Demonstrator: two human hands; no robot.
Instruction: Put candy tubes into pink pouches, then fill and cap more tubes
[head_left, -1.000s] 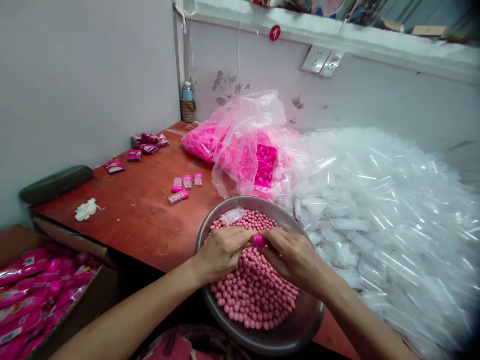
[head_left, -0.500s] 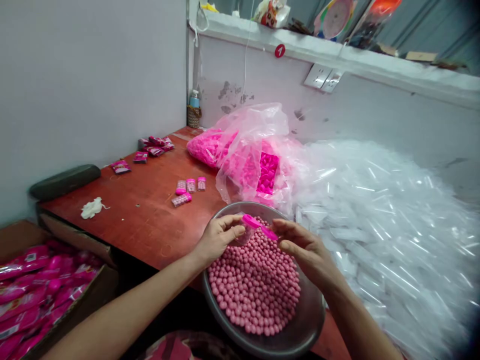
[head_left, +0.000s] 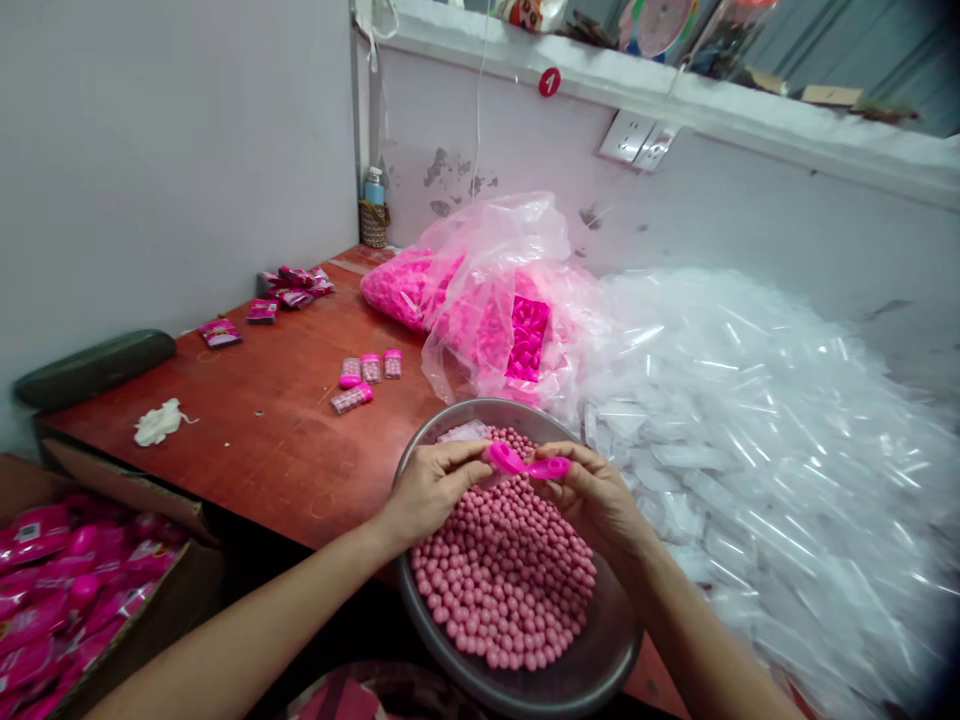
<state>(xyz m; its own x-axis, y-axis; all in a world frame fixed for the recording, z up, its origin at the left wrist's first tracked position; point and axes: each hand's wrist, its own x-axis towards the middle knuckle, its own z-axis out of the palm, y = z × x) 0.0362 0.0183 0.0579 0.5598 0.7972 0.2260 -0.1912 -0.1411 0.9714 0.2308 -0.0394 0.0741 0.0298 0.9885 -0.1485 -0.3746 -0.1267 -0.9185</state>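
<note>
My left hand is closed over the bowl, pinching a small clear container whose pink flip-top cap stands open. The clear body is mostly covered by my fingers. From the other side, my right hand pinches the cap's folded-out lid between thumb and fingers. Below both hands a grey bowl holds a heap of round pink candies. Another clear plastic piece shows at the bowl's far rim, behind my left hand.
Several filled small containers sit on the red-brown table. Behind the bowl is a plastic bag of pink caps. Clear empty containers are piled at right. A carton of pink packets stands lower left; a white crumpled scrap lies near the edge.
The cap has turned so its two halves lie nearly level. My right fingers have closed in onto the lid. The view has shifted slightly.
</note>
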